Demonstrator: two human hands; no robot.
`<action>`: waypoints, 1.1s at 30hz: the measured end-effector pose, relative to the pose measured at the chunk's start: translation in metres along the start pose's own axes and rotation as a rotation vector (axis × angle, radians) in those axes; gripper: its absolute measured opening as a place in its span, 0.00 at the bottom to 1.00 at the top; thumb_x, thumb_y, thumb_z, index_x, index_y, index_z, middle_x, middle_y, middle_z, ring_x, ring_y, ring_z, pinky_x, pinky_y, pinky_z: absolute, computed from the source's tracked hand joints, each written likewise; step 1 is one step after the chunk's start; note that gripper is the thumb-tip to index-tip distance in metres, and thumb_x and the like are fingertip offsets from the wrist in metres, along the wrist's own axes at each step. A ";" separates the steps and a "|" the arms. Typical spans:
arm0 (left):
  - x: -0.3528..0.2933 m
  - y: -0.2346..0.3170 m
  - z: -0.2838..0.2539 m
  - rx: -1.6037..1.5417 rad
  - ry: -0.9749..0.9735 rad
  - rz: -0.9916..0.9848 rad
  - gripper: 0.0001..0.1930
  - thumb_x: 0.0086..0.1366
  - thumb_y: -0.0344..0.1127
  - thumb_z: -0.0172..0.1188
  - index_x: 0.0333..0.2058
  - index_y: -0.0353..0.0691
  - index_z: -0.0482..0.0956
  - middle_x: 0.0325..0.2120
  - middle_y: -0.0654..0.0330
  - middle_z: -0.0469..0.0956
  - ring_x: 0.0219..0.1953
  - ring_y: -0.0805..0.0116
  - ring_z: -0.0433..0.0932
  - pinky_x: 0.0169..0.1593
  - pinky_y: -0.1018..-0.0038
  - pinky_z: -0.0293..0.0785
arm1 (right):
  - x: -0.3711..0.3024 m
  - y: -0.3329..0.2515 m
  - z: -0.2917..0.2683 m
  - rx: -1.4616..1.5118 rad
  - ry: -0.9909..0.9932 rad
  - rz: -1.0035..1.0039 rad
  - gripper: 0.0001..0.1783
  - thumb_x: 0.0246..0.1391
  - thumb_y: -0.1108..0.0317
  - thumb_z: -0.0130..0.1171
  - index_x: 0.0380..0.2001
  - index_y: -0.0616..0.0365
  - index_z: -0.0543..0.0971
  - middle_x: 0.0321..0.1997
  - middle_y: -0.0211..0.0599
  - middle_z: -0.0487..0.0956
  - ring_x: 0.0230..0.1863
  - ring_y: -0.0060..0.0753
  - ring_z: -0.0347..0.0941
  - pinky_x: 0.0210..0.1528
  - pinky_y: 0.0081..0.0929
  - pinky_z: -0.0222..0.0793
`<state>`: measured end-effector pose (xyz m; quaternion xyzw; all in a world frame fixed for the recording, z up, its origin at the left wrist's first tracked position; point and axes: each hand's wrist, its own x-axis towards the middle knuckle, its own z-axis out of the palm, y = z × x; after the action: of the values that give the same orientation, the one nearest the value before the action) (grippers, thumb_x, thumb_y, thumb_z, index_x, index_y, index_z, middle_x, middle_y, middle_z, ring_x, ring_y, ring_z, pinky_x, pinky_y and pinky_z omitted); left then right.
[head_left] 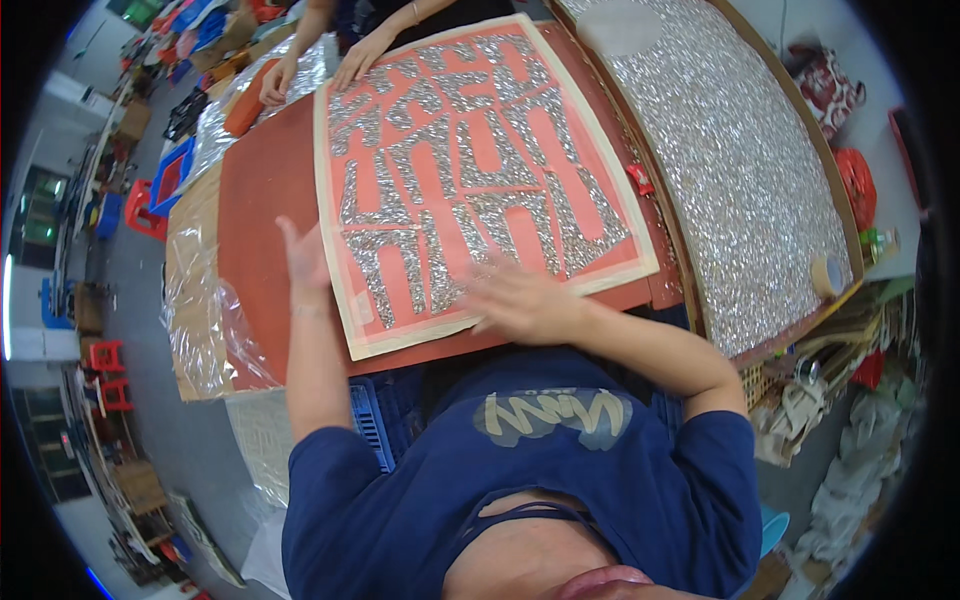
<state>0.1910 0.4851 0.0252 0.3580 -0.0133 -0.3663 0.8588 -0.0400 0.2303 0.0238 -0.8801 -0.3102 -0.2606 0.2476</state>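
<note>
A large pink sheet [465, 240] with a cream border and glittering silver shapes lies on a red-brown board [265, 250]. At the sheet's left edge is my left hand [308, 258], its thumb stretched away from the other fingers and nothing visible in it. My right hand [525, 303] is over the near part of the sheet, fingers spread and a little blurred; whether it touches the surface I cannot tell. Across the table, a co-worker's hand [362, 62] rests at the sheet's far left corner, and their other hand [277, 80] is by an orange-red block [250, 98].
To the right stands a shallow tray of silver glitter [730, 170], with a roll of tape [827, 276] at its near corner. Clear plastic film [205, 320] covers cardboard on the left. A small red object [640, 180] sits between sheet and tray.
</note>
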 end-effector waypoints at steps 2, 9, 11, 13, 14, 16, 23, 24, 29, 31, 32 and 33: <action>-0.038 0.002 -0.016 0.186 0.073 -0.156 0.34 0.67 0.57 0.40 0.59 0.32 0.57 0.55 0.47 0.66 0.55 0.60 0.70 0.54 0.63 0.71 | -0.046 0.021 -0.038 -0.148 0.009 0.216 0.20 0.44 0.74 0.57 0.45 0.61 0.75 0.49 0.49 0.74 0.56 0.52 0.68 0.61 0.49 0.60; -0.099 -0.053 -0.021 0.706 0.204 0.031 0.30 0.55 0.22 0.60 0.56 0.31 0.60 0.48 0.52 0.72 0.47 0.64 0.76 0.48 0.73 0.75 | -0.124 0.046 -0.139 -0.511 0.112 0.683 0.13 0.48 0.79 0.55 0.40 0.63 0.77 0.48 0.45 0.77 0.54 0.49 0.69 0.56 0.42 0.63; -0.099 -0.059 -0.019 0.819 0.295 0.042 0.30 0.55 0.24 0.61 0.56 0.31 0.61 0.46 0.52 0.73 0.46 0.65 0.76 0.48 0.73 0.74 | -0.103 0.044 -0.125 -0.457 0.093 0.656 0.14 0.48 0.79 0.55 0.41 0.63 0.77 0.48 0.44 0.77 0.54 0.49 0.69 0.56 0.42 0.63; -0.102 -0.061 -0.016 0.919 0.345 0.073 0.30 0.56 0.26 0.62 0.56 0.32 0.61 0.44 0.52 0.75 0.45 0.66 0.76 0.49 0.73 0.74 | -0.076 0.047 -0.100 -0.431 -0.022 0.648 0.21 0.50 0.73 0.57 0.49 0.62 0.73 0.55 0.49 0.71 0.59 0.51 0.64 0.60 0.43 0.59; -0.104 -0.062 -0.015 1.141 0.376 0.151 0.30 0.56 0.28 0.62 0.56 0.32 0.61 0.41 0.52 0.76 0.41 0.67 0.77 0.44 0.74 0.76 | -0.063 0.046 -0.084 -0.412 -0.050 0.592 0.21 0.50 0.73 0.57 0.49 0.62 0.73 0.55 0.49 0.71 0.59 0.51 0.64 0.60 0.43 0.59; -0.115 -0.064 -0.011 1.372 0.432 0.225 0.30 0.56 0.30 0.63 0.56 0.31 0.61 0.38 0.52 0.77 0.36 0.69 0.79 0.40 0.75 0.78 | -0.037 0.042 -0.043 -0.314 -0.147 0.504 0.33 0.50 0.64 0.60 0.59 0.61 0.63 0.63 0.54 0.61 0.66 0.52 0.54 0.65 0.48 0.50; -0.140 -0.078 -0.003 0.985 0.638 0.115 0.25 0.59 0.38 0.62 0.50 0.28 0.64 0.24 0.55 0.78 0.15 0.76 0.74 0.14 0.81 0.70 | 0.028 0.027 0.051 -0.127 -0.205 0.349 0.40 0.52 0.51 0.56 0.63 0.59 0.57 0.67 0.54 0.54 0.70 0.51 0.45 0.69 0.53 0.36; -0.139 -0.077 -0.003 0.990 0.648 0.126 0.25 0.59 0.38 0.62 0.50 0.28 0.64 0.24 0.55 0.78 0.15 0.76 0.74 0.14 0.81 0.70 | 0.031 0.024 0.054 -0.152 -0.284 0.323 0.40 0.52 0.50 0.56 0.63 0.60 0.57 0.67 0.53 0.55 0.70 0.51 0.44 0.69 0.52 0.36; -0.135 -0.075 -0.007 0.999 0.672 0.081 0.18 0.61 0.37 0.60 0.42 0.29 0.67 0.22 0.55 0.78 0.12 0.76 0.73 0.13 0.81 0.69 | 0.007 0.011 0.031 -0.099 -0.403 0.245 0.38 0.51 0.53 0.57 0.61 0.61 0.60 0.66 0.50 0.58 0.70 0.50 0.46 0.69 0.52 0.37; -0.136 -0.078 -0.007 1.016 0.684 0.061 0.18 0.61 0.37 0.60 0.42 0.29 0.67 0.22 0.55 0.78 0.12 0.76 0.73 0.13 0.81 0.69 | -0.008 0.000 0.019 -0.205 -0.480 0.248 0.33 0.49 0.58 0.59 0.56 0.62 0.66 0.62 0.51 0.63 0.66 0.52 0.53 0.67 0.52 0.42; -0.137 -0.082 -0.007 1.018 0.709 0.118 0.16 0.62 0.36 0.58 0.41 0.29 0.68 0.22 0.55 0.78 0.14 0.75 0.74 0.14 0.81 0.71 | -0.011 -0.006 0.019 -0.211 -0.433 0.226 0.33 0.49 0.58 0.59 0.56 0.62 0.66 0.62 0.51 0.63 0.66 0.52 0.53 0.67 0.52 0.42; -0.137 -0.086 -0.005 1.023 0.708 0.191 0.15 0.63 0.36 0.57 0.40 0.28 0.68 0.22 0.55 0.78 0.15 0.75 0.75 0.16 0.80 0.72 | -0.011 -0.012 0.024 -0.152 -0.394 0.216 0.30 0.47 0.61 0.60 0.53 0.63 0.68 0.60 0.52 0.64 0.64 0.53 0.55 0.66 0.53 0.45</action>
<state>0.0390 0.5344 0.0007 0.8204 0.0662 -0.0946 0.5600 -0.0480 0.2481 0.0030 -0.9581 -0.2363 -0.0784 0.1419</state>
